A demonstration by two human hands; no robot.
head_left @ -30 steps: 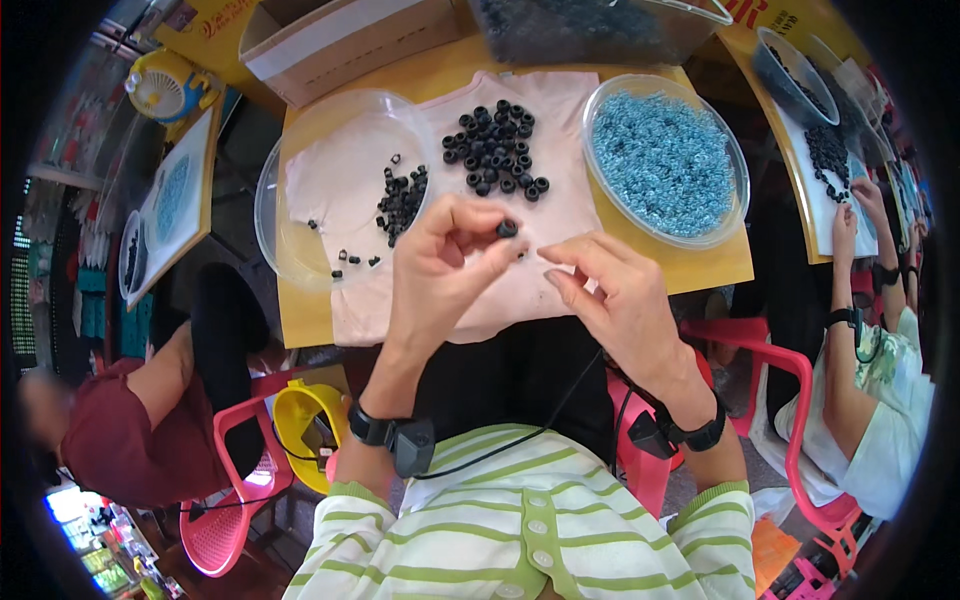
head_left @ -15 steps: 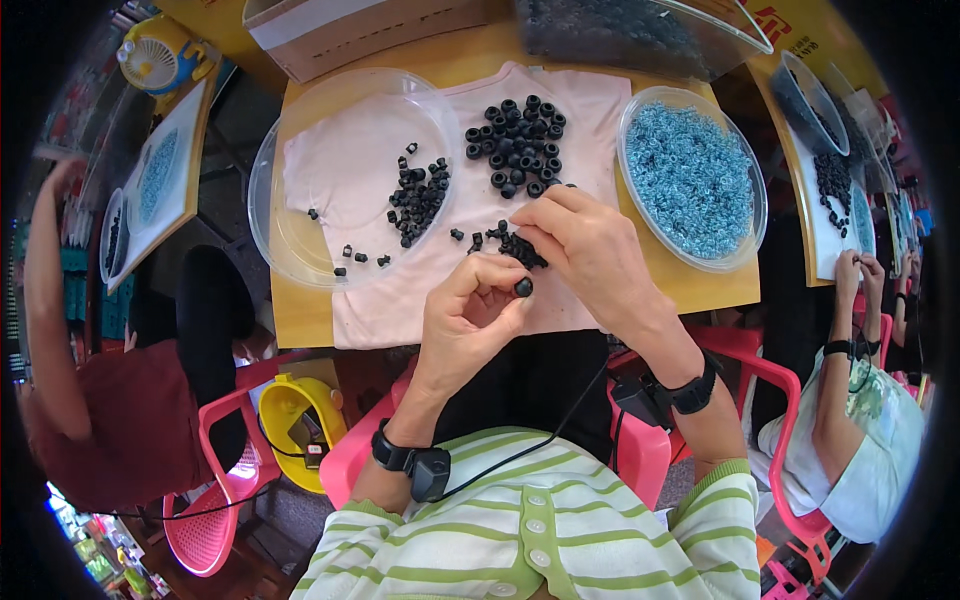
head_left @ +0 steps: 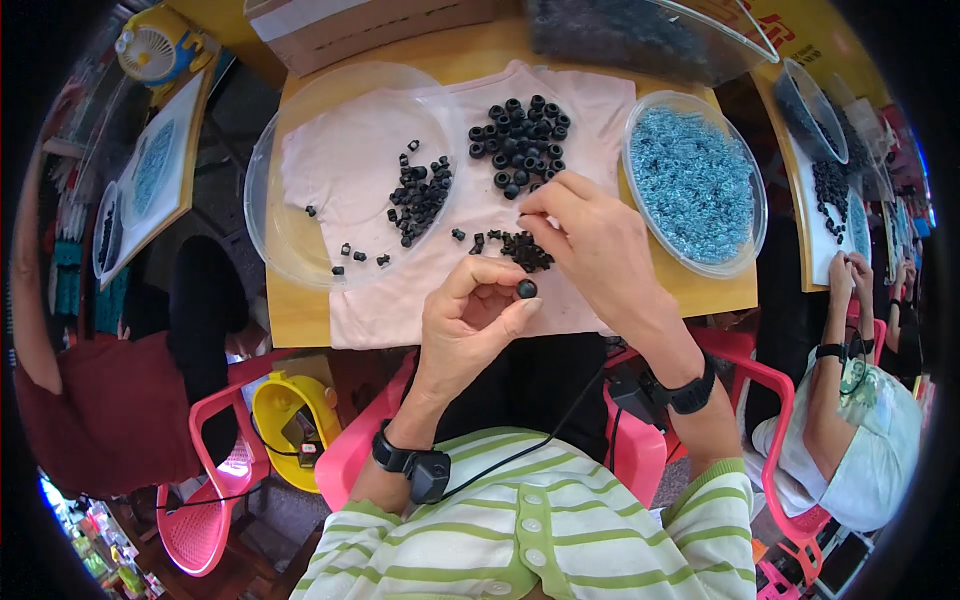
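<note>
My left hand [head_left: 470,315] pinches a round black cap [head_left: 527,289] between thumb and forefinger, low over the pink cloth [head_left: 380,318]. My right hand [head_left: 598,240] has thumb and forefinger pressed together just above a small heap of dark little parts [head_left: 527,251]. Whatever those fingertips hold, if anything, is too small to make out. Beyond the hands lies a cluster of round black caps [head_left: 518,145], several showing a hollow end. Small black fittings [head_left: 420,200] are piled in the right part of a large clear round tray [head_left: 262,225], with a few scattered apart.
A clear tub of bluish transparent small parts [head_left: 692,190] stands at the right of the wooden table [head_left: 725,293]. A cardboard box [head_left: 370,32] and a clear bin [head_left: 640,40] line the far edge. People sit at tables on both sides; a yellow bucket [head_left: 325,400] is below left.
My right hand's fingertips have lifted slightly off the heap of dark parts, uncovering more of it. The left hand keeps the black cap in nearly the same place.
</note>
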